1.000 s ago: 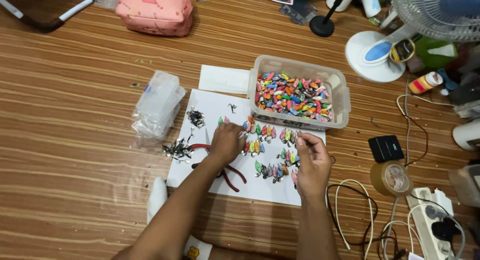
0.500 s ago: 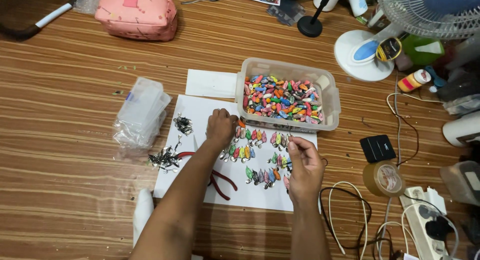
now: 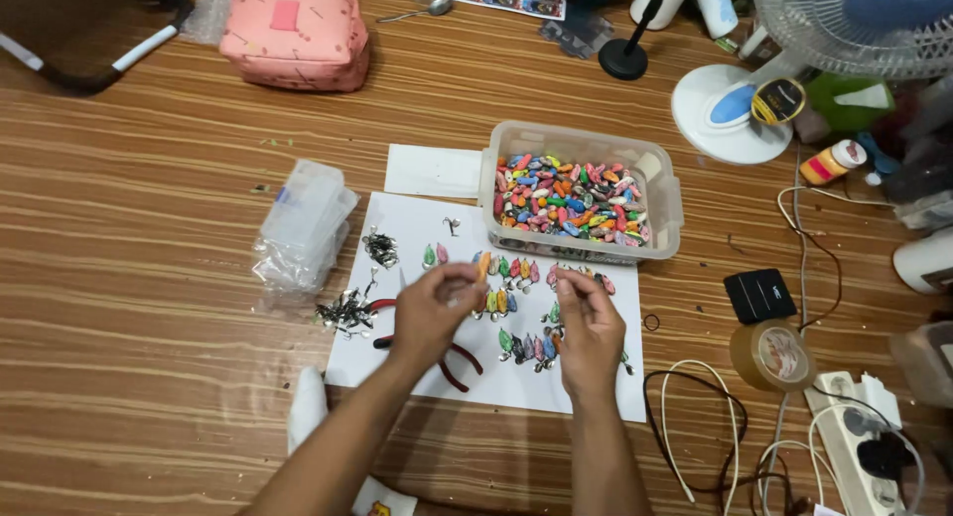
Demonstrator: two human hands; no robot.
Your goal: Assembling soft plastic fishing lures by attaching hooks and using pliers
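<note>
The left hand (image 3: 434, 311) is pinching one small orange lure (image 3: 483, 266) between thumb and fingertips, held just above the white paper sheet (image 3: 417, 218), right by the top row of laid-out lures (image 3: 516, 303). The right hand (image 3: 589, 327) is curled with its fingertips down among those pieces; looks like it's nipping something tiny, but I honestly can't tell what, or whether it's got anything at all. As for progress: maybe a couple dozen coloured pieces are already lined up in rows on the sheet, while the clear plastic tub (image 3: 663, 203) just behind is packed with more, so I'd say it's early days. Red-handled pliers (image 3: 452, 357) lie under the left wrist, little piles of metal hooks (image 3: 345, 313) sit to the left, and a bagged plastic box (image 3: 301, 223) is beside those
</note>
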